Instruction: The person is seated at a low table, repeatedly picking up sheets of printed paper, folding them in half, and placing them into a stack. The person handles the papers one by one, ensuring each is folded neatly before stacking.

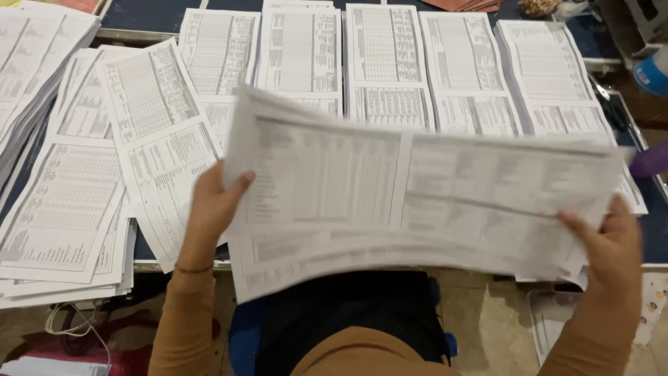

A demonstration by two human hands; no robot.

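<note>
Head view: we look down at our two hands and lots of paper.
Around us: printed sheets lie in rows on a dark blue table (149, 15). We count about five stacks (387, 66) side by side along the far edge, and more piles (62, 209) lean at a slant on the left.
In the way: the big sheets we hold cover the near part of the table and some stacks behind them.
Held paper: a bundle of sheets (417, 195) is lifted up above the table, between our hands. It looks blurry, so we cannot count the sheets.
Left hand (212, 202): closed on the left edge of the bundle, thumb on top.
Right hand (612, 244): closed on the lower right corner, thumb on top.
Floor: a few white cords (69, 327) lie under the table on the left.
</note>
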